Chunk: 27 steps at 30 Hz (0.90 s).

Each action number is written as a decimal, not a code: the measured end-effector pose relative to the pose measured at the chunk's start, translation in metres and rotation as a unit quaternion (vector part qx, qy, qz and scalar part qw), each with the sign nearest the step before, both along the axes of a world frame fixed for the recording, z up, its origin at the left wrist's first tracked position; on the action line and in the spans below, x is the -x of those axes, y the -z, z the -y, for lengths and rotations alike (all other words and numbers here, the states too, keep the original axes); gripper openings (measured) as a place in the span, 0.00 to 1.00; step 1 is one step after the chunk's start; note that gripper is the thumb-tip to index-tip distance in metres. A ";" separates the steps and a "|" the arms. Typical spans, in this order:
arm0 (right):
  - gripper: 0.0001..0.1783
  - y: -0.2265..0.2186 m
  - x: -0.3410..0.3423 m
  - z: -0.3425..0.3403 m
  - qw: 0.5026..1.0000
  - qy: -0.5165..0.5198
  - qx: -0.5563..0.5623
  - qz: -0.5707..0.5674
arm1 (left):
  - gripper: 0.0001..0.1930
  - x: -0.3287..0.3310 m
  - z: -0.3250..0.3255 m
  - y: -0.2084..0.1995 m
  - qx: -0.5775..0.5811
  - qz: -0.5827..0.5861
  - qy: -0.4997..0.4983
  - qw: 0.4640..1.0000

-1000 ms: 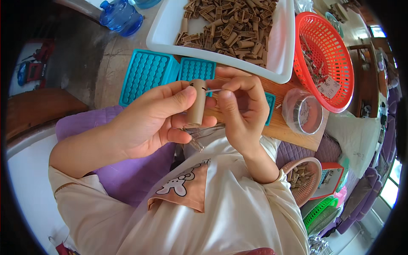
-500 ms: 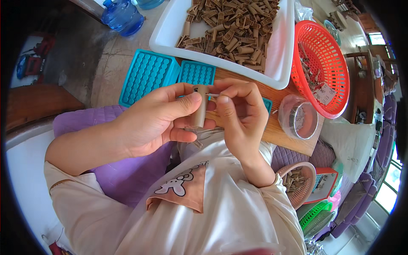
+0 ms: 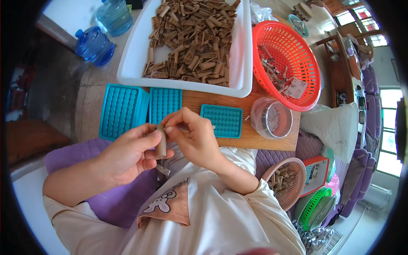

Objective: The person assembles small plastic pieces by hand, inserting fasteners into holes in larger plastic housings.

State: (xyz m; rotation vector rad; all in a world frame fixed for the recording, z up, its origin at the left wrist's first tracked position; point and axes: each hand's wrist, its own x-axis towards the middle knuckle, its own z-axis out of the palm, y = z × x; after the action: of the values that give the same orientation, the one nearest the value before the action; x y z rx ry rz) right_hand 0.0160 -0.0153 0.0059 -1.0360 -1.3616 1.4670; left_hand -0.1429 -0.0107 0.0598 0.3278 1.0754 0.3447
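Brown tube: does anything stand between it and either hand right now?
Nothing visible does. The left hand grips the brown tube directly, and the right hand is at its upper end; whether it touches the tube or pinches something small there cannot be made out.

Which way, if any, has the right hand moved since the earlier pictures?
Yes, leftward: earlier, the right hand covered most of the rightmost teal tray; now that tray shows nearly whole beside it.

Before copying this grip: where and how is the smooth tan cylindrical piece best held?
Probably pinch the smooth tan cylindrical piece by its side wall, from the left, like the left hand: its round barrel appears nearly upright, and the right hand is at its upper end.
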 end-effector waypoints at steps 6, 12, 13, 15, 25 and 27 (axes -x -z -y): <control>0.02 0.006 -0.002 0.004 0.997 -0.025 0.047 -0.048 | 0.08 -0.001 0.003 0.000 0.044 0.003 -0.018 0.999; 0.03 0.017 -0.013 0.005 0.974 -0.122 0.127 -0.141 | 0.11 -0.006 0.008 0.000 0.076 0.007 -0.013 0.997; 0.03 0.015 -0.015 0.002 0.975 -0.120 0.123 -0.142 | 0.11 -0.006 0.008 -0.004 0.085 -0.012 -0.016 0.996; 0.03 0.011 -0.019 -0.001 0.961 -0.139 0.128 -0.204 | 0.11 -0.004 0.009 -0.005 0.062 0.005 -0.002 0.998; 0.02 -0.007 -0.014 -0.007 0.996 -0.084 -0.006 0.012 | 0.11 -0.006 0.006 -0.007 0.009 0.004 -0.047 0.999; 0.02 0.003 -0.010 -0.004 0.995 -0.089 0.021 -0.027 | 0.10 -0.005 0.008 -0.004 0.029 0.000 -0.056 0.998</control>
State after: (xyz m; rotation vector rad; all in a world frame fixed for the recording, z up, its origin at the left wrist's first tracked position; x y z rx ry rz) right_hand 0.0256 -0.0111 0.0026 -0.9117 -1.4194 1.6494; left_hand -0.1374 -0.0184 0.0634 0.2164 1.1040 0.4132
